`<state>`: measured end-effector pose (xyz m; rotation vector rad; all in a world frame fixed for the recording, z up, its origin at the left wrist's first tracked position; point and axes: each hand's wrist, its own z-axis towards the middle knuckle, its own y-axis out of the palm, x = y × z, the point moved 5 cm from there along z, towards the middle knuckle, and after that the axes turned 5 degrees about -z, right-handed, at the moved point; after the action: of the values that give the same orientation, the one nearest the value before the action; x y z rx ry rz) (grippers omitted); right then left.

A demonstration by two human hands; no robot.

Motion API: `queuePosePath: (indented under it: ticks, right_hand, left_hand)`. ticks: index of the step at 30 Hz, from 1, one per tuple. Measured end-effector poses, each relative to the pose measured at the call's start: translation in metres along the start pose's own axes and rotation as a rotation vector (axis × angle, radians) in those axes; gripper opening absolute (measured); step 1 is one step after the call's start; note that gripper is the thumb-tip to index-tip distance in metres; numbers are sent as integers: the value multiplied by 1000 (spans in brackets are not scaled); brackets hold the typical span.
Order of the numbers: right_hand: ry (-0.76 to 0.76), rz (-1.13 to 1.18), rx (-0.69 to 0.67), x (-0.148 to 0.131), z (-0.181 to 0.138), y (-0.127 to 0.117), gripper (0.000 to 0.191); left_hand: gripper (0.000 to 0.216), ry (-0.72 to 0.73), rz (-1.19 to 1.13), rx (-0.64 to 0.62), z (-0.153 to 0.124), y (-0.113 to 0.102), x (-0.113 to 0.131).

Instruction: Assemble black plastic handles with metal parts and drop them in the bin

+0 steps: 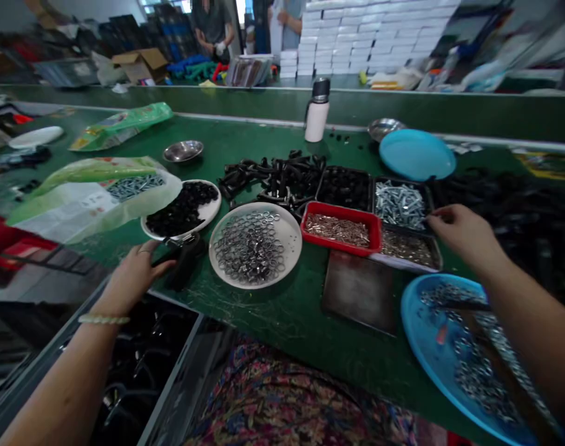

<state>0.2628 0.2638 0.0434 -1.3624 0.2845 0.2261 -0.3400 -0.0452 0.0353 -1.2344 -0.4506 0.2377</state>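
My left hand (138,269) is closed around a black part (183,254) at the table's near edge, beside a white plate of black pieces (183,210). My right hand (463,232) reaches over the right edge of a black tray of silver screws (400,204), its fingers pinched together; what they hold is too small to name. Between the hands sit a white plate of metal rings (249,248) and a red tray of small brown parts (341,230).
A pile of black tubes (275,173), a tray of black pieces (345,186), a dark metal sheet (359,288), two blue plates (417,155) (450,341), a white bottle (317,111), steel bowls and plastic bags lie on the green table. People stand far behind.
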Motion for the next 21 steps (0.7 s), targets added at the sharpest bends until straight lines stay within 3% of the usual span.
queuePosePath:
  ticks: [2,3,4,5,7,9,12,14,16,21]
  right_hand:
    - [-36,211,-26,-9,-40,-11,20]
    - [-46,337,-49,-16,-60,-12,22]
    - [-58,458,-67,-24,-80,-11,22]
    - [-72,537,-87,-33,-99,-9,23]
    - [-124,612,-73,-50,-133,-4,22]
    - [-179,609,-25,-61,-161,-1,19]
    - [-192,546,56,-56,-191,2,19]
    - [-152,517,101,-43,-201,4,19]
    - [-110,515,131,-28,-205,5,18]
    - [-85,595,223,-14,-195,1,15]
  left_hand:
    - [56,31,58,169,15,-23,40]
    - [51,91,-8,238,26,-30,72]
    - [43,192,-136,239,40,-29,112]
    - [36,335,-289,163,56,-21,159]
    - [30,549,-517,-100,86,13,260]
    - [28,630,-547,-274,111,56,348]
    - [25,611,-441,-399,129,113,435]
    - [22,606,-412,-439,128,135,461]
    - [22,599,-419,-452,127,145,469]
    - [32,530,-549,-420,132,135,465]
